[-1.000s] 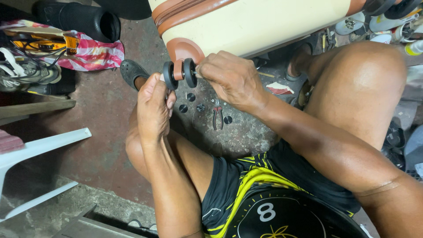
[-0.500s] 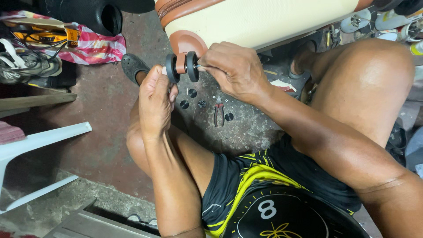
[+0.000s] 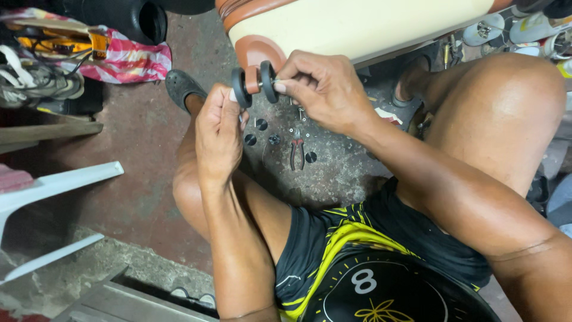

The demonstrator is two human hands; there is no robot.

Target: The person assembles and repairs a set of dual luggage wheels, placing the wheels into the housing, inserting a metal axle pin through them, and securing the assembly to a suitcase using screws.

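The twin black rubber wheels (image 3: 254,84) on their brown plastic mount sit at the corner of the cream hard-shell suitcase (image 3: 357,24). My left hand (image 3: 219,134) pinches the outer wheel with thumb and fingertips; my right hand (image 3: 325,89) is closed on the inner wheel. Red-handled pliers (image 3: 296,154) lie on the concrete floor (image 3: 137,179) below.

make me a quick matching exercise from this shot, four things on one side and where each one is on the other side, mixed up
Things:
1. twin black wheels
2. pliers
3. white plastic chair
4. cream suitcase

Places:
A. lying on the floor between the knees
B. at the left edge of the view
C. held between the left hand and right hand
D. along the top, above both hands

Pairs: 1-C, 2-A, 3-B, 4-D
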